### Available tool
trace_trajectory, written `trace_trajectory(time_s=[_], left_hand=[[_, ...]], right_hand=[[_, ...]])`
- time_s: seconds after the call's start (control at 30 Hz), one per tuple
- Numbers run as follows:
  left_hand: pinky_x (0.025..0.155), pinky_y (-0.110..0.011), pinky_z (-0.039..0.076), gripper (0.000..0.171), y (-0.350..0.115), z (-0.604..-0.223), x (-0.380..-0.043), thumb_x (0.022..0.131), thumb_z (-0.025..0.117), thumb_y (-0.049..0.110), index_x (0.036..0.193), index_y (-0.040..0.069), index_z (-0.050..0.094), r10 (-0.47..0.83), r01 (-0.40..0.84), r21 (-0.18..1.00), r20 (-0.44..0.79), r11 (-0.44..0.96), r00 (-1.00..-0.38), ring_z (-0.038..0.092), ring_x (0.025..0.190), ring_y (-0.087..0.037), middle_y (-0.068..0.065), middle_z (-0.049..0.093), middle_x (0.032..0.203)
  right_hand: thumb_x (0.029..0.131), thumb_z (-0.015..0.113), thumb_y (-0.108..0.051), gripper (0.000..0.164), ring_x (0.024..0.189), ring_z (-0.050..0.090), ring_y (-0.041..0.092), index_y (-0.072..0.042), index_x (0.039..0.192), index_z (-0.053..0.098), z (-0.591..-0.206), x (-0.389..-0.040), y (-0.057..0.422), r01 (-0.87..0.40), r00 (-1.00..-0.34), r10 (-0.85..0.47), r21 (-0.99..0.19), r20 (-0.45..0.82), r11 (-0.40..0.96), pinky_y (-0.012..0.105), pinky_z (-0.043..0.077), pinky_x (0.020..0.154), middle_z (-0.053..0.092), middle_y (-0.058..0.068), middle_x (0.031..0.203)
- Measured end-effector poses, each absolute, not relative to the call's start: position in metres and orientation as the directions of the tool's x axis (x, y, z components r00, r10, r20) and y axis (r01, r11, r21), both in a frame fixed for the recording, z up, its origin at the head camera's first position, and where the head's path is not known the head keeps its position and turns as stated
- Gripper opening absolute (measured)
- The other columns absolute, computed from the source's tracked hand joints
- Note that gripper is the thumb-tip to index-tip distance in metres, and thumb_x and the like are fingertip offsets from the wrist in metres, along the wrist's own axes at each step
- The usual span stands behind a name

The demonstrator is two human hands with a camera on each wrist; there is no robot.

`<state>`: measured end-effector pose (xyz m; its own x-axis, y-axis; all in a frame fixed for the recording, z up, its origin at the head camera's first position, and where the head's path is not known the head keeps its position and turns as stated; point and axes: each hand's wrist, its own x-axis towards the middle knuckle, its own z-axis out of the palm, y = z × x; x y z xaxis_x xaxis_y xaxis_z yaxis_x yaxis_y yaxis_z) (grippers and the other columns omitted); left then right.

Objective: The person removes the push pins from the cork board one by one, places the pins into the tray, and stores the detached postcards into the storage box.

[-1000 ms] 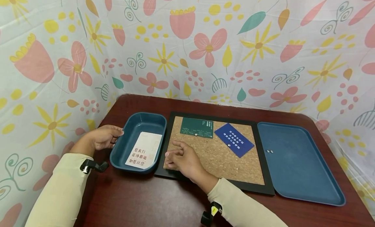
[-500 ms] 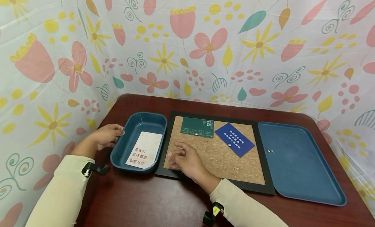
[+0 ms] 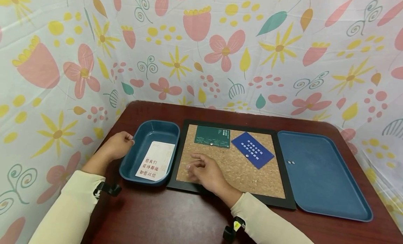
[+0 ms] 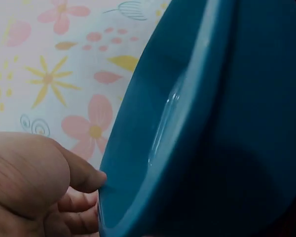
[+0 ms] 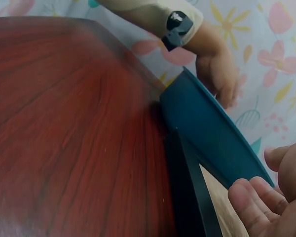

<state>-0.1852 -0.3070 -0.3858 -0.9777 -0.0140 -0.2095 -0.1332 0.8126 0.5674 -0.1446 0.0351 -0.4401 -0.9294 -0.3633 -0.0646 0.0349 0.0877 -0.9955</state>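
Over the corkboard (image 3: pixel 239 168), the right grip (image 3: pixel 208 172) hovers, fingers (image 3: pixel 199 156) loosely curled.

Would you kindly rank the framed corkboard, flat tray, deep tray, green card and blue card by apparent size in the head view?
Framed corkboard, largest
Flat tray
Deep tray
Green card and blue card smallest, too alike to rank
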Motion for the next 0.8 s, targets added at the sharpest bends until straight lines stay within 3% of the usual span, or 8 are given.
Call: trace_trajectory(time_s=[0.2,0.3,0.4,0.53,0.8], left_hand=[[0.095,-0.063,0.044,0.044,-0.287,-0.384,-0.182,0.106,0.054,0.022,0.132,-0.013,0.050,-0.054,-0.068,0.437,-0.044,0.897,-0.998,0.048,0.117,-0.050,-0.033,0.055,0.123],[0.107,-0.066,0.033,0.043,-0.273,-0.383,-0.183,0.106,0.056,0.022,0.135,-0.010,0.053,0.018,0.047,0.395,0.076,0.918,-0.997,0.037,0.130,-0.052,-0.033,0.052,0.133],[0.111,-0.065,0.029,0.041,-0.257,-0.383,-0.184,0.105,0.059,0.020,0.136,-0.007,0.055,0.153,0.199,0.383,0.150,0.902,-0.977,0.036,0.136,-0.051,-0.029,0.052,0.139],[0.115,-0.063,0.027,0.047,-0.232,-0.383,-0.182,0.106,0.060,0.027,0.143,-0.001,0.054,0.323,0.363,0.346,0.169,0.865,-0.931,0.034,0.143,-0.045,-0.024,0.049,0.148],[0.124,-0.054,0.013,0.064,-0.189,-0.383,-0.178,0.108,0.046,0.050,0.157,0.010,0.041,0.500,0.496,0.281,0.062,0.822,-0.864,0.014,0.155,-0.033,-0.012,0.034,0.164]], right_hand=[[0.098,0.070,-0.006,0.045,0.083,0.074,0.028,0.005,0.139,0.057,-0.441,-0.146,0.045,-0.063,-0.936,-0.352,-0.977,-0.013,0.204,0.034,0.062,0.066,0.072,0.017,0.106],[0.097,0.072,-0.008,0.041,0.083,0.072,0.022,0.003,0.135,0.062,-0.441,-0.148,0.050,-0.170,-0.940,-0.335,-0.935,0.061,0.310,0.030,0.059,0.069,0.074,0.012,0.103],[0.096,0.074,-0.011,0.040,0.086,0.069,0.018,0.001,0.133,0.065,-0.442,-0.151,0.055,-0.242,-0.940,-0.320,-0.886,0.114,0.396,0.031,0.057,0.074,0.076,0.006,0.100],[0.097,0.074,-0.015,0.040,0.090,0.070,0.018,-0.002,0.134,0.065,-0.442,-0.156,0.063,-0.256,-0.942,-0.313,-0.856,0.117,0.449,0.038,0.057,0.080,0.076,0.002,0.101],[0.097,0.074,-0.018,0.040,0.093,0.070,0.020,-0.003,0.134,0.066,-0.441,-0.170,0.078,-0.292,-0.943,-0.302,-0.782,0.139,0.551,0.043,0.058,0.083,0.075,0.002,0.104]])
